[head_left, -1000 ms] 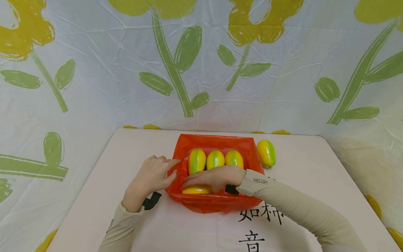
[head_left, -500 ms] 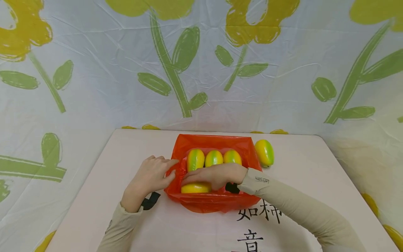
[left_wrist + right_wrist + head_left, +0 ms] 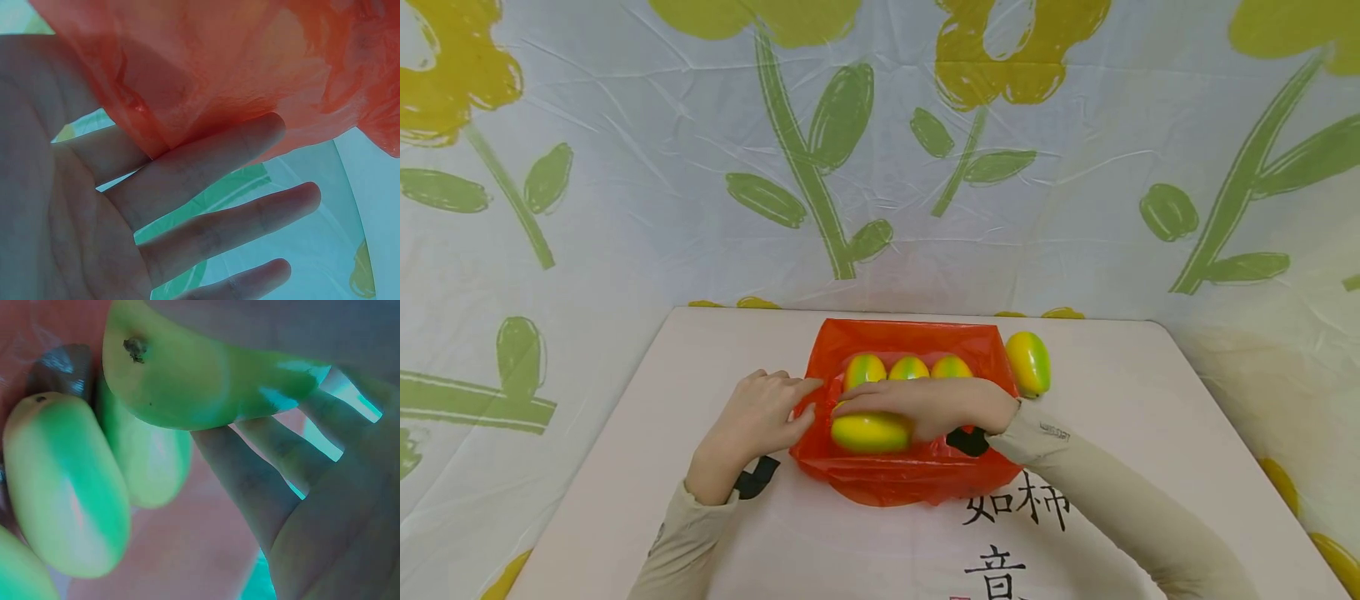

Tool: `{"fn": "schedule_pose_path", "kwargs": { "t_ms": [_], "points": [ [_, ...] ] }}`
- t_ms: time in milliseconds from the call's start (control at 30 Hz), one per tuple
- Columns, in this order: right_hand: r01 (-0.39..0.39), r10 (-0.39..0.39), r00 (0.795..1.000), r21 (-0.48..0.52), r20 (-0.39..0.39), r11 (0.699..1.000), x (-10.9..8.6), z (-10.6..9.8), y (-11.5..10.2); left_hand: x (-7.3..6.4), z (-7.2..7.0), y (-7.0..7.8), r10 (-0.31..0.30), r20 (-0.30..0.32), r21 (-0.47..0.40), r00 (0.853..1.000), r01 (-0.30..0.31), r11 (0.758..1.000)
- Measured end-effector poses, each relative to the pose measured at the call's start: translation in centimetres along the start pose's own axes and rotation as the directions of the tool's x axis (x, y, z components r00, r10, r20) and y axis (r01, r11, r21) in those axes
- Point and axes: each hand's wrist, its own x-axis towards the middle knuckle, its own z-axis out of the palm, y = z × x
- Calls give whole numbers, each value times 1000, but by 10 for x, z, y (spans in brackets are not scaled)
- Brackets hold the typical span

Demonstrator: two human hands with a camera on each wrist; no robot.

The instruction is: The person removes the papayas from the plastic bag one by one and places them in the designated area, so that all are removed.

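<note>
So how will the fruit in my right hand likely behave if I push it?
The fruit may roll, since its body is rounded and oblong. It could slip from the right hand, as its skin looks smooth and shiny. It probably won't squash: no dents show.

Left sleeve and right sleeve in matching plain beige — black at both wrists.
Both sleeves are long, the cloth softly creased. Small dark lettering runs across the right one near its cuff; the left bears a dark marking, too slight to read. An angular black piece sits at the left wrist, another black piece at the right — and the left hand and right hand are bare, with slender fingers.
</note>
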Motion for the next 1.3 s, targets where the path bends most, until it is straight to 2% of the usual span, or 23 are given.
{"fn": "schedule_pose_path", "kwargs": {
  "t_ms": [167, 300, 533, 667, 967, 1133, 1300],
  "points": [
    [49, -46, 995, 38, -85, 998, -13, -9, -2, -1, 0, 0, -2, 0, 0, 1000, 2, 1000],
    [62, -52, 986, 58, -155, 996, -23, -12, -1, -1, -1, 0, -3, 12, 1, 1000, 3, 1000],
    [103, -56, 962, 166, -267, 981, -39, -15, 5, -1, -1, 0, -12, 25, -7, 1000, 12, 1000],
    [120, -57, 946, 182, -318, 976, -48, -14, 8, -1, 0, 1, -13, 22, -9, 1000, 14, 1000],
    [136, -27, 912, 240, -410, 961, -71, -12, 6, 0, 0, 0, -10, 9, -12, 1000, 10, 1000],
    [89, 37, 894, 256, -446, 962, -84, -8, 5, 0, 0, 0, -13, 11, -14, 1000, 13, 1000],
    [57, 90, 855, 264, -511, 963, -100, -2, 6, 0, -1, 1, -14, 6, -10, 1000, 14, 1000]
  ]
}}
